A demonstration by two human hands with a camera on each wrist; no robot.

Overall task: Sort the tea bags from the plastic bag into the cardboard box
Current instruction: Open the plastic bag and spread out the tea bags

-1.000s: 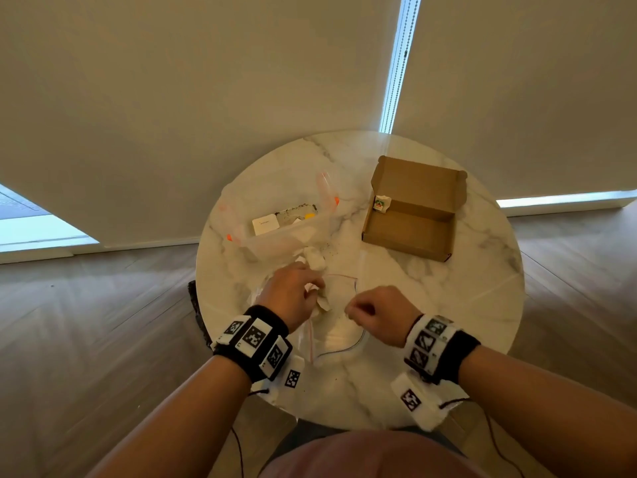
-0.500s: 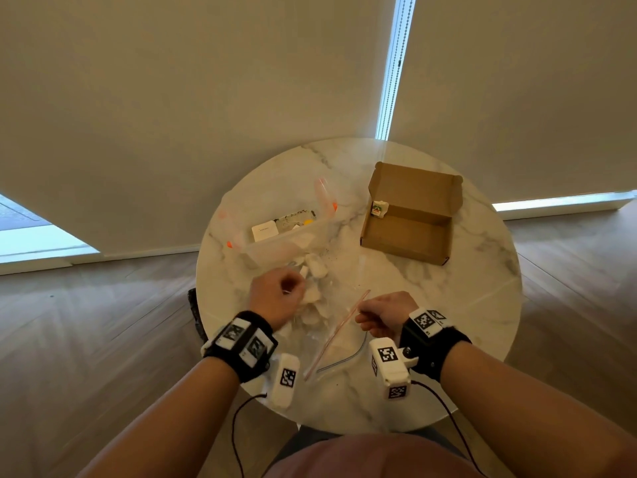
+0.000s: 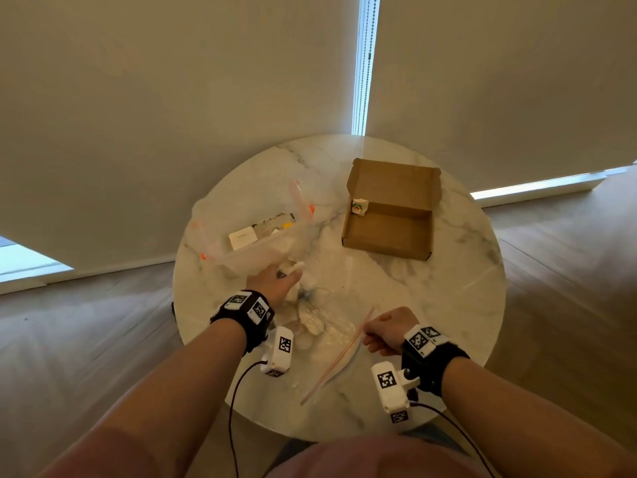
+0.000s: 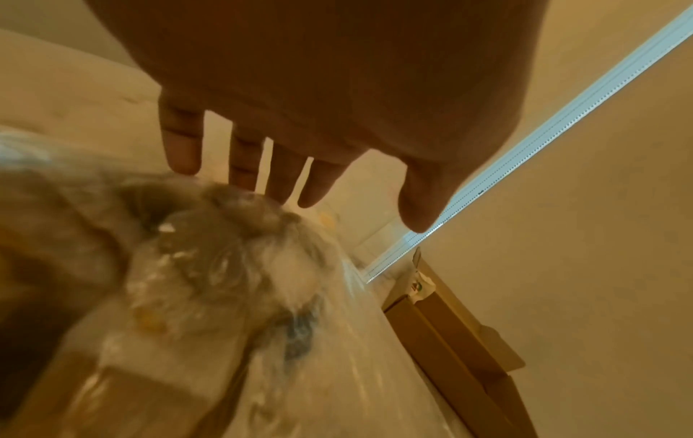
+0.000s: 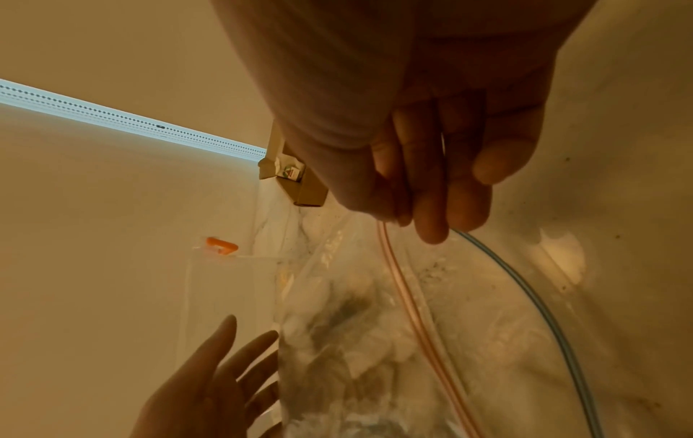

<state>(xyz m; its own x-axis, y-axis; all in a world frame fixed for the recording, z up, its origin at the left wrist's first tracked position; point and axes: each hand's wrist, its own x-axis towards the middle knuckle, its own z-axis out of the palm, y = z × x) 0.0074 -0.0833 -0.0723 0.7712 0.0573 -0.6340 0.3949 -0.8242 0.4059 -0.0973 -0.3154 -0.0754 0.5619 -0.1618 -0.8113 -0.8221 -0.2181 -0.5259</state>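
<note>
Dim, warm room; daylight leaks through the blind gap (image 3: pixel 364 63) and along the floor; wrist views amber, noisy, motion-blurred; wide-angle bending at the edges

Round marble table (image 3: pixel 431 298) on wood floor (image 3: pixel 86 322); drawn beige blinds (image 3: pixel 172 98) edged with daylight.

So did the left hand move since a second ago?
Yes. The left hand went forward, away from the person, toward the clear tub; it was beside the right hand.
</note>
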